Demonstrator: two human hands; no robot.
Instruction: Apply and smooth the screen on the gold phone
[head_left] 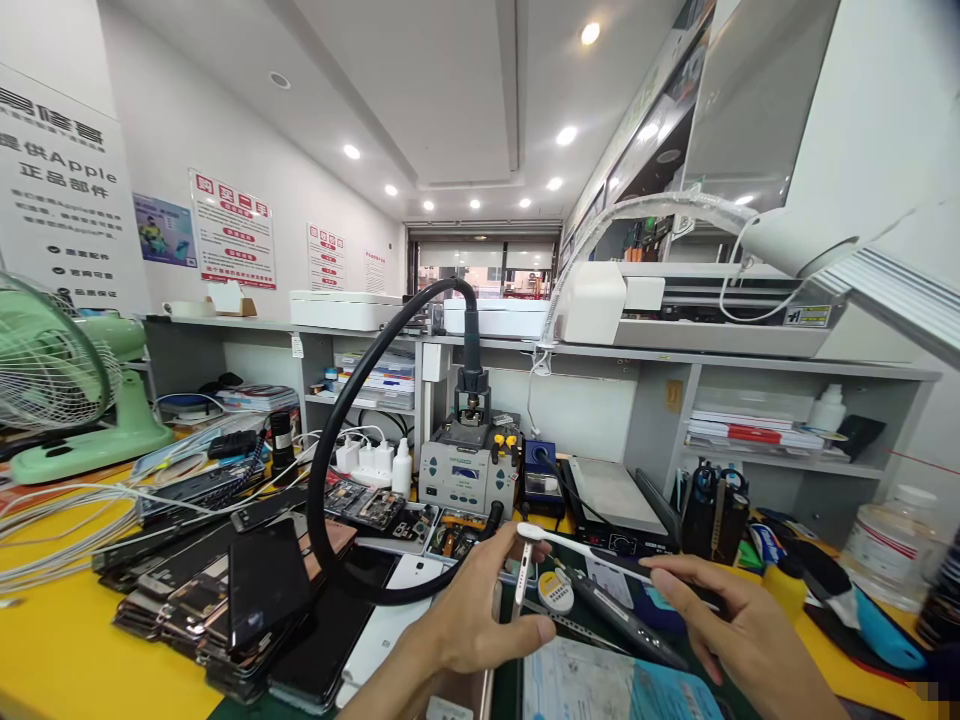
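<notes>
Close in front of me, my left hand (469, 610) is closed around a slim phone (521, 582). Its narrow pale edge with small holes faces up, and my palm hides most of its body. My right hand (739, 630) pinches the handle of a white toothbrush (581, 546) between thumb and fingers. The brush slants leftward, and its head lies at the upper end of that phone edge; whether the bristles touch is hard to tell. Below the hands lies a blue-and-white pad (607, 685). A dark pen-like tool (626, 620) and a round yellow-white tin (556, 591) are between them.
Stacked phones and screens (202, 600) crowd the left side of the yellow table. A thick black hose (322, 470) loops from the hot-air station (469, 475). A green fan (82, 390) stands far left. Right are a tool holder (716, 510) and a clear bottle (892, 545).
</notes>
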